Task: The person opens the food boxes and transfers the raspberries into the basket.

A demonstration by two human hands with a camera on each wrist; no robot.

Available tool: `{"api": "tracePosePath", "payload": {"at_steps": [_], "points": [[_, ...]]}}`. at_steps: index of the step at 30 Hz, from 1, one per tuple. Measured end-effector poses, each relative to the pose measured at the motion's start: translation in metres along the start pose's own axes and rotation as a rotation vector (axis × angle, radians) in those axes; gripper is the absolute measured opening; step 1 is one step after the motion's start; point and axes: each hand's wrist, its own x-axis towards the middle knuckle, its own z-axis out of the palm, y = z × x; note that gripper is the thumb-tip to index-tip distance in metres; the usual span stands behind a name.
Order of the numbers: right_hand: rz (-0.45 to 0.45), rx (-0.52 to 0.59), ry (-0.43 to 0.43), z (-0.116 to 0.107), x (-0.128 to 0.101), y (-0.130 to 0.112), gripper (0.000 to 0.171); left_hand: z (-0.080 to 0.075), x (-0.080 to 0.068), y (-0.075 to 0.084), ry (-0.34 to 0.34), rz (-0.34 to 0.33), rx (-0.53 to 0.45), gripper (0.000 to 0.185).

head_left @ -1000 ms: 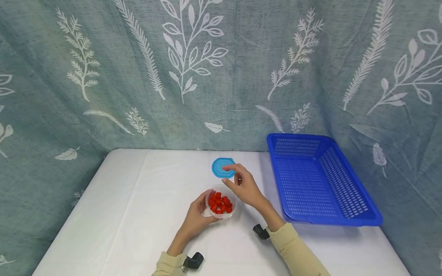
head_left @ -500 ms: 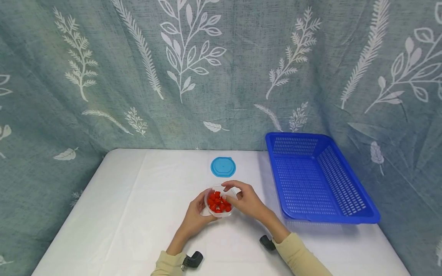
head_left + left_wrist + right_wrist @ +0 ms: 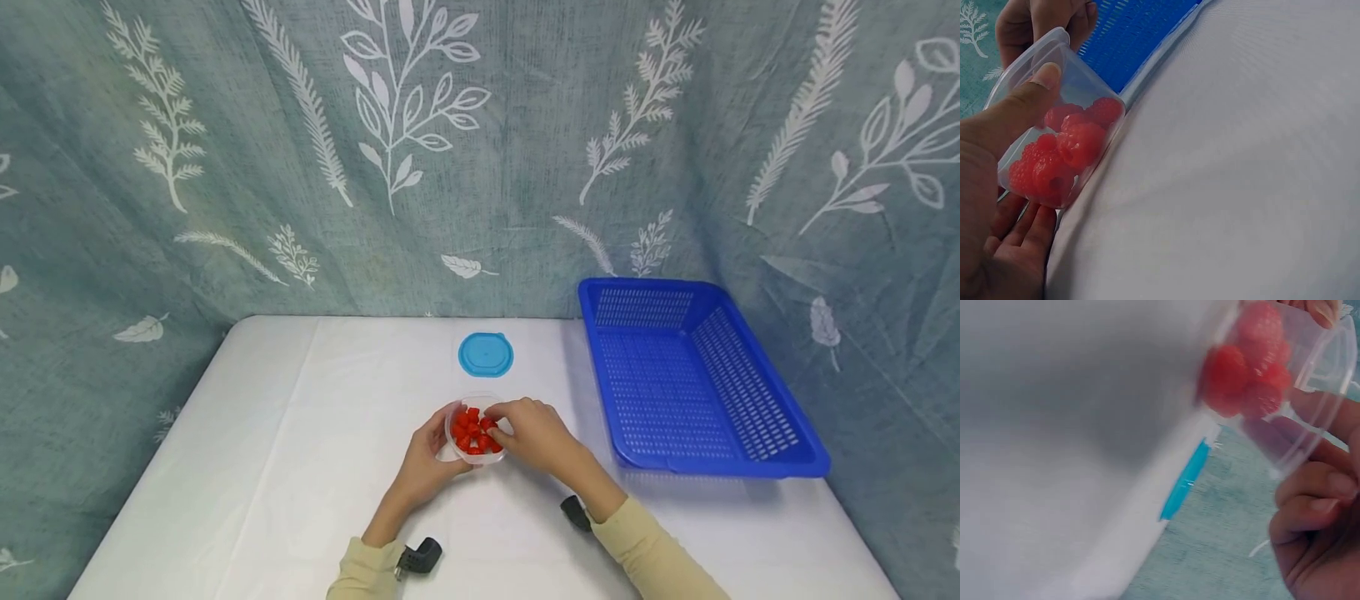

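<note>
Both hands meet at a small clear plastic cup (image 3: 475, 433) full of red raspberries (image 3: 474, 428), which sits near the middle of the white table (image 3: 300, 467), a little toward the person. The left hand (image 3: 429, 454) cups it from its own side, thumb laid along the wall up to the rim and the other fingers curled underneath, as the left wrist view shows plainly; there the cup (image 3: 1054, 125) looks tilted, though the slant of that camera makes this hard to judge, and whether its base touches the table cannot be told. The right hand (image 3: 534, 433) closes on the opposite side, fingers bent over the rim and against the cup's wall; in the blurred right wrist view its curled fingers (image 3: 1310, 506) lie just beside the clear wall, with berries (image 3: 1244, 369) showing through. Beyond the cup, toward the curtain, a round light-blue lid (image 3: 486, 354) lies flat on the table, apart from both hands. To the right stands a blue perforated plastic basket (image 3: 697, 450), near the right hand but not touching it. Pale yellow sleeves (image 3: 660, 554) cover both forearms, each with a small black device at the wrist. A grey-green curtain with white leaf prints (image 3: 405, 150) hangs behind the table.
</note>
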Motion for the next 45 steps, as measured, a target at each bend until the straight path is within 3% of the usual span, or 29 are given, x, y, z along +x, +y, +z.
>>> {"api": "tracePosePath", "payload": {"at_steps": [7, 20, 29, 45], "points": [[0.036, -0.066, -0.093, -0.008, 0.010, -0.013, 0.024, -0.002, -0.001, 0.001, 0.002, -0.009, 0.006, 0.088], [0.033, -0.101, -0.053, -0.006, 0.013, -0.014, 0.022, 0.001, 0.000, 0.003, 0.002, 0.000, 0.000, 0.087], [0.007, -0.077, -0.010, -0.003, 0.011, -0.008, 0.021, 0.000, -0.001, 0.005, -0.013, -0.005, -0.008, 0.088], [0.025, 0.100, 0.086, 0.006, 0.003, -0.001, 0.026, -0.001, -0.001, 0.005, -0.016, 0.012, -0.002, 0.088]]}}
